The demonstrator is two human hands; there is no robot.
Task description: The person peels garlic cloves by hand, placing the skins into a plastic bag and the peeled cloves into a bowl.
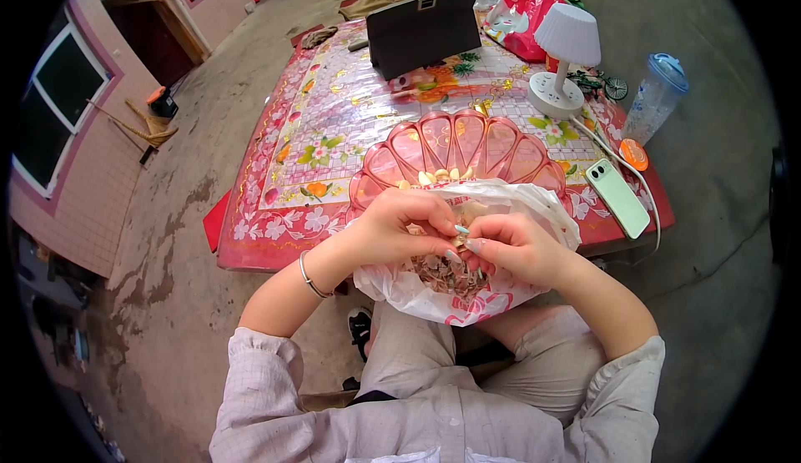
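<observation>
My left hand [405, 223] and my right hand [519, 246] meet over an open white plastic bag [546, 204]. Fingertips of both are pinched around a small tan garlic clove [460, 240], mostly covered by the fingers. Inside the bag, below the hands, lies a heap of dry papery garlic skins [446, 278]. Just beyond the bag, a pink translucent scalloped plate [459, 133] holds several pale peeled cloves [442, 177] at its near side. The bag hides the plate's front edge.
On the flower-patterned tablecloth [309, 179] stand a black tablet case [421, 33] and a white lamp [557, 92]. A pale green phone [617, 198], a white cable [613, 150], an orange round object [633, 155] and a lidded clear cup [655, 100] are at the right. A red bag [534, 25] sits behind.
</observation>
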